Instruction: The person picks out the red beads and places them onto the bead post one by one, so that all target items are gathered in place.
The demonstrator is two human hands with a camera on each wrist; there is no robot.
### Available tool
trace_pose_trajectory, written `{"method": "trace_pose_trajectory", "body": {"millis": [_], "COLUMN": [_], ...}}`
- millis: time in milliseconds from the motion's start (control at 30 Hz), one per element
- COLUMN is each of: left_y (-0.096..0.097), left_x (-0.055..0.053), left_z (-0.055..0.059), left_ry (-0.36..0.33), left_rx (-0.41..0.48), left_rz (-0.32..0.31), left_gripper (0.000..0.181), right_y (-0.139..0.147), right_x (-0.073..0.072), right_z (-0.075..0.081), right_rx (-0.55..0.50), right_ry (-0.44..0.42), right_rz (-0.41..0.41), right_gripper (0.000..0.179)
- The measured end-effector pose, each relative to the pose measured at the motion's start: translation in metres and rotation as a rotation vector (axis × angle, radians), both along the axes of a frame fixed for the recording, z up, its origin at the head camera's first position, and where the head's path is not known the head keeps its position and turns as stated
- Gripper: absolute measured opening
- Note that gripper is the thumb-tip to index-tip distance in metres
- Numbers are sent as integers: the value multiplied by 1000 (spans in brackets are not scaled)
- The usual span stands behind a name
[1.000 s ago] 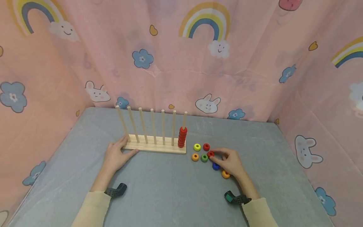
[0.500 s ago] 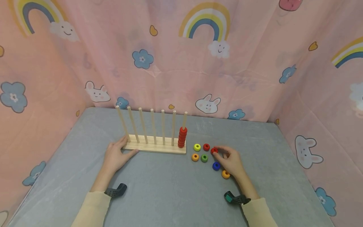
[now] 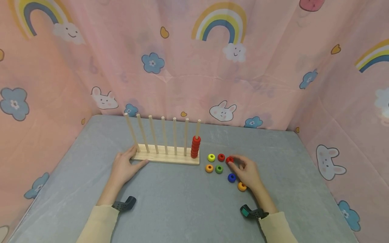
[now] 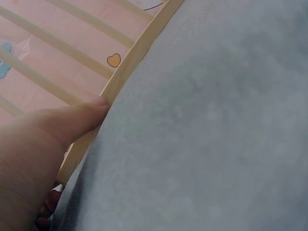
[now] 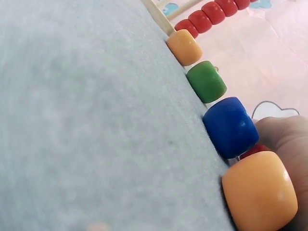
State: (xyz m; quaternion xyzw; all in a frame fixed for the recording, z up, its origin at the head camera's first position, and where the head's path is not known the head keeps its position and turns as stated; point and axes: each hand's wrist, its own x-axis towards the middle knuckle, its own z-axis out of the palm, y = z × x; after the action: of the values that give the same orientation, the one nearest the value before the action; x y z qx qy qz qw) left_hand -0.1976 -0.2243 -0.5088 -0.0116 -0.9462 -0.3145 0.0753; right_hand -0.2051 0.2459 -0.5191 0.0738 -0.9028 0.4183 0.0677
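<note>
My left hand holds the left end of a wooden bead rack, its thumb on the front edge of the base; the left wrist view shows the thumb there too. Several upright pegs stand on the base. The rightmost peg carries a stack of red beads. To the right of the rack, my right hand pinches a red bead between thumb and fingers, low at the table. In the right wrist view that red bead is mostly hidden behind a blue bead.
Loose beads lie around the right hand: yellow, another red bead, orange, green, blue and a second orange bead by the wrist. A pink patterned curtain hangs behind the grey table.
My right hand has shifted the red bead a little back and to the right, away from the green bead. The left hand and rack stay in place.
</note>
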Motion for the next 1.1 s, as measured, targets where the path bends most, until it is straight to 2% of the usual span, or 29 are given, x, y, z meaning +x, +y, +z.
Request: {"method": "trace_pose_trajectory", "body": {"millis": [367,533,833,1100], "left_y": [1,1,0,0], "left_x": [0,0,0,0], "left_z": [0,0,0,0], "left_ry": [-3,-2,3,0], "left_rx": [1,2,0,-2], "left_rz": [-1,3,1,-1], "left_gripper": [86,86,86,86], "right_y": [0,0,-4,-8], "right_x": [1,0,5,11], "right_z": [3,9,33,54], "right_rx": [-27,-44,-57,-26], "right_ry": [6,21,49,106], "right_rz": [-41,-32,-31,-75], "right_gripper": [34,35,34,32]}}
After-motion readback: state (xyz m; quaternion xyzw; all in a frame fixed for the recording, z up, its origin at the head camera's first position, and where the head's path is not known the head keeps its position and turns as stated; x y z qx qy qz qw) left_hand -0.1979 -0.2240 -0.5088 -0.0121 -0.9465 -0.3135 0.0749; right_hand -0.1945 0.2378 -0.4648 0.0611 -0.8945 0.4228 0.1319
